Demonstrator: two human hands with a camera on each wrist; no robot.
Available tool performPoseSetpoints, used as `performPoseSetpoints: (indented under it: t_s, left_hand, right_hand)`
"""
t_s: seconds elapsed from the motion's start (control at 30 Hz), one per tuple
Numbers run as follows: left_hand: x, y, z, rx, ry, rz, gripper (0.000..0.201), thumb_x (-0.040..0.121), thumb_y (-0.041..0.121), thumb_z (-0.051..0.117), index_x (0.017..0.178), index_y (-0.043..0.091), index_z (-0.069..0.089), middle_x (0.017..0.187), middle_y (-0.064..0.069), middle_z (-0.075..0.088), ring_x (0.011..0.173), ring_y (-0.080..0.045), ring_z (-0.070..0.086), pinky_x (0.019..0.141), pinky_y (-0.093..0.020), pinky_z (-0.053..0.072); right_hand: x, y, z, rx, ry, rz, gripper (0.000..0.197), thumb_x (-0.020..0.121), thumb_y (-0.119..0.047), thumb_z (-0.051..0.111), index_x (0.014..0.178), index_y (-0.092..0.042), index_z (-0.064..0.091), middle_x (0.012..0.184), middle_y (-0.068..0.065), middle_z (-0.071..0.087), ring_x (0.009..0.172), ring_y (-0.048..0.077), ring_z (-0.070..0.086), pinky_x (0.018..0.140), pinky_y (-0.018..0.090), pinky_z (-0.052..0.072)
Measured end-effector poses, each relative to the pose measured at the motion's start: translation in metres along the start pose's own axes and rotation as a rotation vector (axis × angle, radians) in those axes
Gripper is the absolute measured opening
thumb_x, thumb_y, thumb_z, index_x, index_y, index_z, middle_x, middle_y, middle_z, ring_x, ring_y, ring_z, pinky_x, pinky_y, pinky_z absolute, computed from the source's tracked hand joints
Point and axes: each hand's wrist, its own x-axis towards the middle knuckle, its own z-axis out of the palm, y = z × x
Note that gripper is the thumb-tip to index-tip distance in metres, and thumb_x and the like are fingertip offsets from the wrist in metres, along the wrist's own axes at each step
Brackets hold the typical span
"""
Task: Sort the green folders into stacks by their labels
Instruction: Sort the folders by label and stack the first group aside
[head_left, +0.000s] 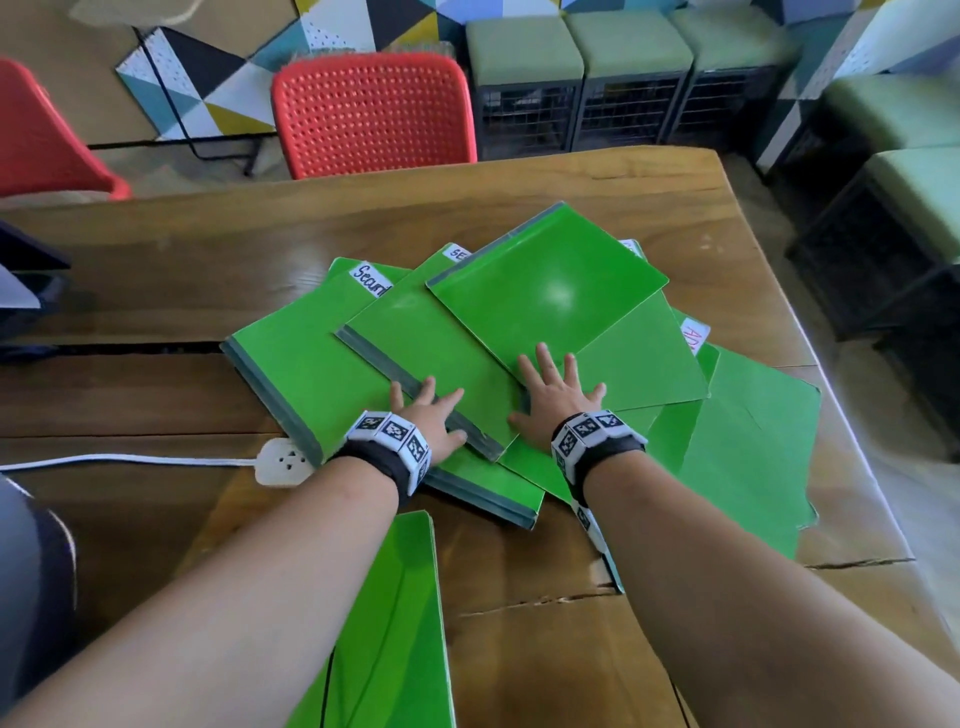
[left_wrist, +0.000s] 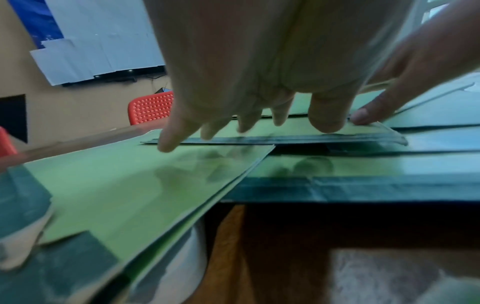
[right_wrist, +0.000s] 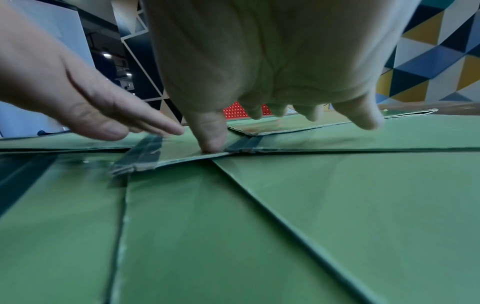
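Note:
Several green folders (head_left: 550, 291) lie in a loose overlapping heap on the wooden table (head_left: 208, 244). White labels show at some far corners: one handwritten label (head_left: 371, 279) on the left folder, another label (head_left: 460, 253) beside it, a red-lettered label (head_left: 694, 335) at the right. My left hand (head_left: 431, 410) lies flat with spread fingers over the dark spine (left_wrist: 285, 140) of a middle folder. My right hand (head_left: 558, 392) rests flat on the folder beside it, thumb (right_wrist: 210, 135) pressing its near corner. Neither hand grips anything.
One more green folder (head_left: 395, 623) lies apart near the front edge, between my arms. A white power strip (head_left: 283, 460) with its cord sits left of the heap. Red chairs (head_left: 374, 114) stand beyond the far edge, green-cushioned stools (head_left: 628, 47) at the back right.

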Motion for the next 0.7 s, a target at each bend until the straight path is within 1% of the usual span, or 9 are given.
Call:
performPoseSetpoints:
  t_s: [0.1,0.17,0.3,0.43,0.53,0.57,0.6,0.67,0.7]
  left_hand:
    - [-0.004,-0.003,0.010,0.034,0.001,0.011,0.070,0.091,0.054,0.046,0.150,0.047,0.008,0.162,0.006,-0.008,0.145,-0.044,-0.012,0.113,-0.066,0.011]
    - [-0.011,-0.003,0.017,0.051,0.028,0.013,0.067,0.091,0.054,0.045,0.150,0.047,0.012,0.162,0.006,0.001,0.146,-0.043,-0.008,0.112,-0.067,0.016]
    - [-0.031,-0.004,0.028,0.120,0.039,0.000,0.064,0.090,0.058,0.043,0.148,0.046,0.020,0.155,0.003,0.018,0.145,-0.040,0.007,0.108,-0.065,0.027]
    - [-0.055,-0.005,0.048,0.177,0.025,0.038,0.061,0.088,0.057,0.046,0.145,0.045,0.030,0.144,0.000,0.028,0.136,-0.033,0.022,0.105,-0.060,0.033]
    - [-0.073,-0.007,0.051,0.224,-0.016,0.063,0.059,0.089,0.055,0.046,0.145,0.043,0.032,0.144,-0.002,0.030,0.135,-0.033,0.026,0.105,-0.056,0.036]
    - [-0.078,-0.008,0.047,0.220,-0.023,0.075,0.057,0.091,0.052,0.046,0.145,0.041,0.034,0.145,-0.004,0.031,0.135,-0.033,0.028,0.105,-0.054,0.038]
    - [-0.083,-0.010,0.042,0.206,-0.011,0.088,0.055,0.092,0.050,0.046,0.145,0.037,0.037,0.144,-0.006,0.035,0.132,-0.032,0.034,0.103,-0.049,0.042]
    - [-0.087,-0.018,0.028,0.109,0.080,0.072,0.048,0.094,0.043,0.049,0.139,0.027,0.047,0.137,-0.009,0.043,0.116,-0.027,0.052,0.093,-0.039,0.051]
    - [-0.086,-0.023,0.021,0.041,0.143,0.032,0.045,0.094,0.039,0.051,0.136,0.023,0.050,0.136,-0.010,0.045,0.110,-0.026,0.056,0.089,-0.037,0.053]
  right_hand:
    - [-0.004,0.002,0.006,-0.037,-0.004,0.026,0.081,0.088,-0.059,0.050,0.151,-0.042,0.003,0.161,-0.009,0.003,0.149,0.032,-0.006,0.101,0.080,0.012]
    - [-0.017,0.004,0.013,-0.046,0.007,0.038,0.075,0.088,-0.063,0.043,0.150,-0.045,0.006,0.158,-0.007,0.011,0.148,0.034,-0.004,0.100,0.081,0.013]
    - [-0.055,0.012,0.026,-0.036,0.014,0.059,0.063,0.088,-0.067,0.037,0.146,-0.048,0.020,0.153,-0.004,0.017,0.147,0.034,0.002,0.100,0.081,0.014]
    - [-0.093,0.029,0.037,-0.019,-0.034,0.091,0.054,0.088,-0.067,0.038,0.140,-0.052,0.028,0.151,-0.004,0.017,0.147,0.029,0.005,0.099,0.079,0.022]
    - [-0.115,0.043,0.039,-0.008,-0.034,0.153,0.048,0.090,-0.064,0.040,0.133,-0.045,0.038,0.150,-0.002,0.021,0.144,0.028,0.014,0.097,0.077,0.029]
    - [-0.120,0.047,0.037,-0.014,-0.032,0.181,0.046,0.090,-0.062,0.041,0.131,-0.042,0.041,0.148,0.000,0.024,0.143,0.028,0.019,0.099,0.077,0.028]
    - [-0.123,0.050,0.033,-0.022,-0.033,0.209,0.046,0.090,-0.061,0.042,0.130,-0.038,0.044,0.147,0.001,0.027,0.141,0.028,0.023,0.100,0.077,0.025]
    - [-0.123,0.053,0.025,-0.019,-0.034,0.273,0.049,0.090,-0.060,0.044,0.131,-0.035,0.046,0.146,0.003,0.030,0.139,0.029,0.028,0.103,0.076,0.022]
    - [-0.121,0.055,0.021,-0.002,-0.027,0.309,0.052,0.089,-0.059,0.047,0.134,-0.034,0.044,0.147,0.005,0.029,0.138,0.031,0.030,0.104,0.074,0.024]
